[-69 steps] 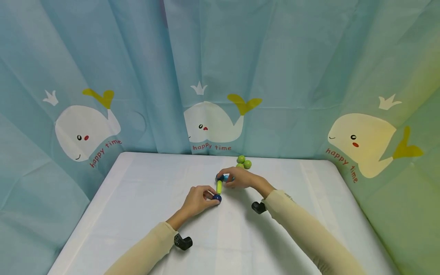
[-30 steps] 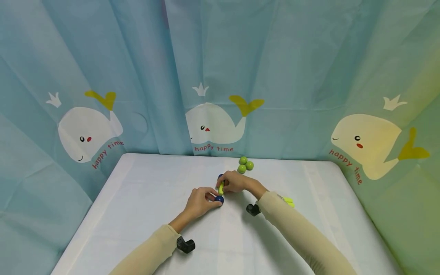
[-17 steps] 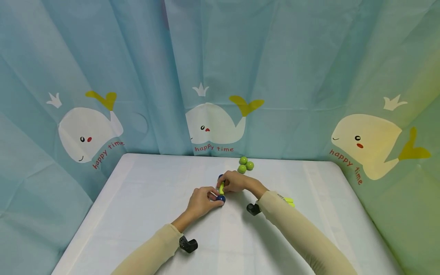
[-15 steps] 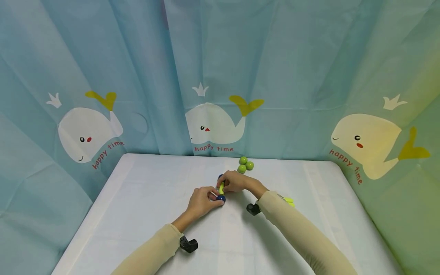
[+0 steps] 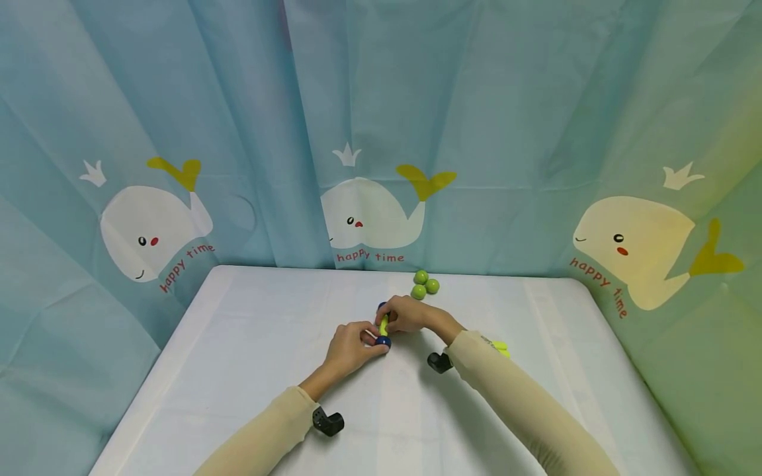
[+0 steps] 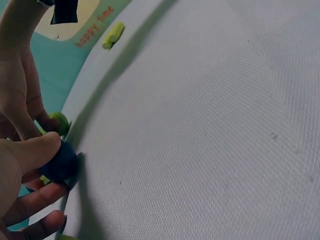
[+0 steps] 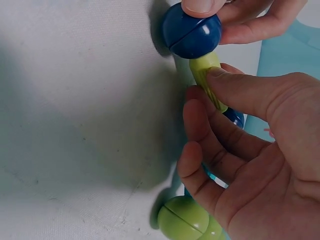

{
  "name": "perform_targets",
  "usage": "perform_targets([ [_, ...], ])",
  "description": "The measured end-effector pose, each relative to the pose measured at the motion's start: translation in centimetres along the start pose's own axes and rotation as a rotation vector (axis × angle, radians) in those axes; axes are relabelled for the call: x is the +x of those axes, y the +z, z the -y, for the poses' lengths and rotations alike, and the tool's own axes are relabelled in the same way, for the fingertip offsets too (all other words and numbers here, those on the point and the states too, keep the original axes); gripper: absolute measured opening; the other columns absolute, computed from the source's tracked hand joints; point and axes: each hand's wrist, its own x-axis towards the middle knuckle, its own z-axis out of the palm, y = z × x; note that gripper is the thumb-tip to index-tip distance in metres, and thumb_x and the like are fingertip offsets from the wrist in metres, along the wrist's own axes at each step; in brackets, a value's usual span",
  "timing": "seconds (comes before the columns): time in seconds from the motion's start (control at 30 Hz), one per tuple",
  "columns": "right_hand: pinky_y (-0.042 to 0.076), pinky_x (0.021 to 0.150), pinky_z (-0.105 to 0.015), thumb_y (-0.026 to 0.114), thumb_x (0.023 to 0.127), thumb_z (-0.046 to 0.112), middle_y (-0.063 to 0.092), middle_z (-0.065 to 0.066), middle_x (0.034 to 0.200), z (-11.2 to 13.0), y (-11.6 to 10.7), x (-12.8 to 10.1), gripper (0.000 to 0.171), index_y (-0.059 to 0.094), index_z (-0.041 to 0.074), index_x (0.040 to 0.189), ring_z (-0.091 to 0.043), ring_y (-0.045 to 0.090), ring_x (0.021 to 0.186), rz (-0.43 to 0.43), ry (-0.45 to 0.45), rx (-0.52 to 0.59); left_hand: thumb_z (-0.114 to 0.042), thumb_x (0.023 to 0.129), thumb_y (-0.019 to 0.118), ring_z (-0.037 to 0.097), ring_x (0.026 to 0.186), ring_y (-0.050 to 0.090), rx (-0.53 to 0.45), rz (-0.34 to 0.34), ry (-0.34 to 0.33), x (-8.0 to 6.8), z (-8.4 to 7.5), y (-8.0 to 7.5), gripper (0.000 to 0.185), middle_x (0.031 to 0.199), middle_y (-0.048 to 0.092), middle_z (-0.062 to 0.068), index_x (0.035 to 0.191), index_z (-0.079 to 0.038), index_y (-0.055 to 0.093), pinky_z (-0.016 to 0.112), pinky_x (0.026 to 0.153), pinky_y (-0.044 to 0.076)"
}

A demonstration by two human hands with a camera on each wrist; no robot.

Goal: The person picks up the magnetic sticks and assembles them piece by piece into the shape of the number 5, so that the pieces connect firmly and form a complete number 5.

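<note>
Pinching the dark blue plastic ball (image 7: 191,30) with my left hand (image 5: 347,346), my right hand (image 5: 407,315) nips the stiff yellow-green rod (image 7: 206,76) mid-table. Light, glossy, likely slippery; I'd hold the rod's middle.

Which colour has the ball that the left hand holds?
Dark blue ball; the right wrist view shows it best.

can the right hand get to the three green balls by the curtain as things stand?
Probably yes, once freed: the right hand pinches the yellow-green rod, and bare table lies between it and the green balls just beyond, with nothing standing between.
</note>
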Motion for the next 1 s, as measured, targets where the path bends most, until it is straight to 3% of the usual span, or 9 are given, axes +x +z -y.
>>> perform_targets([
  [0.23,0.049,0.072,-0.027,0.068,0.090,0.002,0.068,-0.012,0.103,-0.3,-0.1,-1.0,0.027,0.068,0.006,0.117,-0.021,0.061,0.084,-0.002,-0.087,0.036,-0.029,0.077,0.084,0.003,0.068,0.064,-0.008,0.010,0.041,-0.1,0.1,-0.1,0.027,0.077,0.071,-0.005,0.095,-0.013,0.071,0.025,0.062,0.048],
  [0.5,0.051,0.083,-0.038,0.063,0.093,0.000,0.067,-0.020,0.112,-0.6,-1.9,-4.3,0.035,0.061,0.004,0.127,-0.029,0.064,0.100,-0.049,-0.096,0.029,-0.028,0.077,0.085,0.002,0.066,0.061,0.006,0.040,0.052,0.2,0.4,-0.2,0.027,0.078,0.071,-0.005,0.097,-0.015,0.071,0.025,0.060,0.047],
  [0.83,0.054,0.075,-0.031,0.065,0.091,0.001,0.068,-0.014,0.102,-1.7,-4.3,-9.1,0.034,0.062,0.009,0.125,-0.017,0.065,0.083,-0.147,-0.025,-0.029,-0.029,0.078,0.084,0.004,0.069,0.060,0.042,0.044,0.048,0.6,0.5,-0.3,0.027,0.079,0.071,-0.007,0.097,-0.017,0.071,0.025,0.062,0.046],
  [1.0,0.052,0.071,-0.030,0.065,0.091,0.000,0.068,-0.010,0.098,-2.8,-4.8,-11.4,0.034,0.063,0.011,0.123,-0.020,0.066,0.079,-0.182,-0.002,-0.038,-0.029,0.078,0.084,0.005,0.069,0.061,0.033,0.058,0.050,0.7,0.4,-0.4,0.026,0.080,0.071,-0.005,0.097,-0.016,0.071,0.026,0.063,0.048],
])
